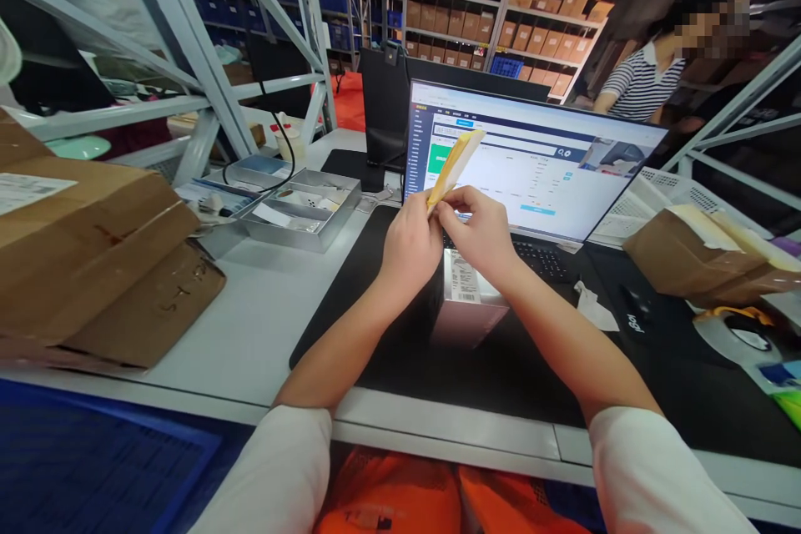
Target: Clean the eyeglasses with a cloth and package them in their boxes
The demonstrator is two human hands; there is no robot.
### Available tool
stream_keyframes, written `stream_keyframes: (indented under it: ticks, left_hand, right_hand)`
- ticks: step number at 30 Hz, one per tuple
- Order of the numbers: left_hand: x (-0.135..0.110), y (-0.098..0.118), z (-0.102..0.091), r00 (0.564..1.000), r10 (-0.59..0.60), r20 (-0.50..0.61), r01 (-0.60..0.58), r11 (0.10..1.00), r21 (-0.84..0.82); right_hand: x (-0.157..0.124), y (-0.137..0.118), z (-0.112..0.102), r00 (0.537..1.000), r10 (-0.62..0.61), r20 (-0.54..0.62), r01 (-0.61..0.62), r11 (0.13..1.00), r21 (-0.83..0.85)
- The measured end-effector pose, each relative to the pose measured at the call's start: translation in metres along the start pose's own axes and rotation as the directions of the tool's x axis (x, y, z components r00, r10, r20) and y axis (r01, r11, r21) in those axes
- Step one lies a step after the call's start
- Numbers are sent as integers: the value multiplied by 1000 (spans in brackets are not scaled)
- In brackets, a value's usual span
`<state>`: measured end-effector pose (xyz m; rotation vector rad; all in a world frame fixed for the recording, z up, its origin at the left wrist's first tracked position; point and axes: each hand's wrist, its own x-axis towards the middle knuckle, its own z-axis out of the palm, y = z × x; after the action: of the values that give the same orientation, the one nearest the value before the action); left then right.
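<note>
Before a monitor [501,179], hands [413,244] [483,232] pinched, holding yellow-white strip [459,164]

Single head-worn view — forward and down over the hands [411,242], close above desk [256,296].

Below the gripping bare hands [410,246], white short sleeves [275,463] flank an orange garment [400,484] with dark markings.

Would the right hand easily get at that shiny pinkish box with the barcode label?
Probably yes: the shiny pinkish box shows just below the right hand with nothing visible blocking, though that hand is pinching a thin yellow-and-white item.
</note>
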<state>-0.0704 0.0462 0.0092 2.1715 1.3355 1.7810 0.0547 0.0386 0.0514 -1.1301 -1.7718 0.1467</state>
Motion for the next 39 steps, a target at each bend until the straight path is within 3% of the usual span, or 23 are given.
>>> stream_keyframes:
  ticks: [10,13,15,17,21,24,27,30,35,37,39]
  left_hand:
    - [0,1,2,1000,12,11,-12,1000,4]
    - [1,-2,0,1000,18,20,-18,1000,13]
    - [3,-5,-3,1000,4,9,-5,999,37]
    - [7,-11,-6,1000,-10,-16,10,998,60]
    - [14,-21,-11,998,-42,-54,46,997,65]
    - [16,-24,-11,997,-68,-44,69,997,34]
    - [16,-25,-11,997,-74,-33,75,997,23]
    - [17,-28,-10,996,-84,-35,85,996,30]
    - [35,-65,-12,977,-210,-45,208,977,-33]
    - [44,-92,-14,944,-328,-20,324,940,-109]
    - [50,-120,-14,875,-477,83,482,843,-240]
  right_hand:
    - [2,4,2,999,2,-33,-2,1000,-3]
    - [-6,11,-18,999,-44,-20,42,993,-106]
    - [-17,17,-41,990,-128,64,140,962,-236]
    - [-29,25,-65,941,-230,249,306,893,-330]
    - [-49,31,-95,764,-261,589,561,721,-407]
    - [-54,28,-100,674,-198,712,639,641,-426]
    - [-55,23,-102,632,-185,753,635,681,-365]
    - [-60,22,-110,645,-177,743,571,758,-315]
    - [-86,37,-117,746,-134,652,444,830,-338]
    - [-98,44,-113,781,-178,599,444,832,-332]
    - [-105,51,-108,802,-237,549,463,827,-319]
